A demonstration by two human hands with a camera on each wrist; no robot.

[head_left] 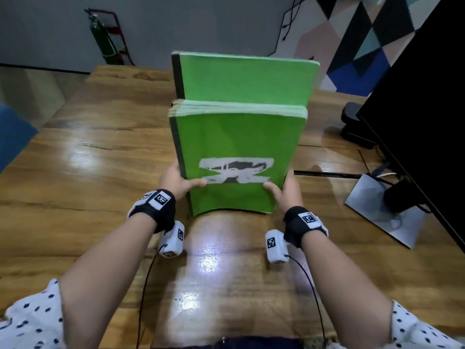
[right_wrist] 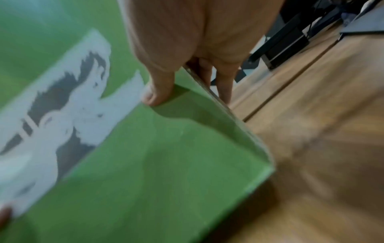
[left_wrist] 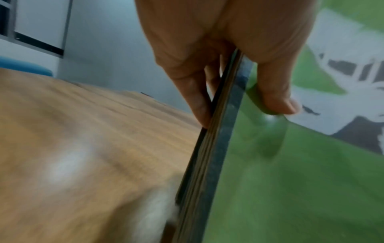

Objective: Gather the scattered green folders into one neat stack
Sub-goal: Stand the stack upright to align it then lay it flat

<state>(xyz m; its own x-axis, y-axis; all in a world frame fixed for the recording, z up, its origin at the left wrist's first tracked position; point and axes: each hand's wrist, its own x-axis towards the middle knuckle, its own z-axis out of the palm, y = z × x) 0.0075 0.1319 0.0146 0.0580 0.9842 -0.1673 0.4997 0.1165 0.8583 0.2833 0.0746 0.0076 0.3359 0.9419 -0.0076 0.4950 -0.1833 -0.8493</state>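
Observation:
A bundle of several green folders (head_left: 236, 147) stands upright on the wooden table (head_left: 88, 172), bottom edge near the table top. One folder at the back (head_left: 246, 79) sticks up higher than the others. The front cover bears a white and black label (head_left: 235, 170). My left hand (head_left: 180, 181) grips the dark left spine, thumb on the front cover and fingers behind. My right hand (head_left: 283, 188) grips the right edge the same way. In the left wrist view the thumb (left_wrist: 276, 92) presses the green cover (left_wrist: 290, 180). In the right wrist view the thumb (right_wrist: 158, 88) pinches the cover (right_wrist: 166, 164).
A black monitor (head_left: 422, 102) on a grey stand base (head_left: 382, 210) fills the right side, with cables running across the table. A green gas cylinder (head_left: 102, 39) stands by the far wall. A blue chair (head_left: 12, 137) edge shows at the left.

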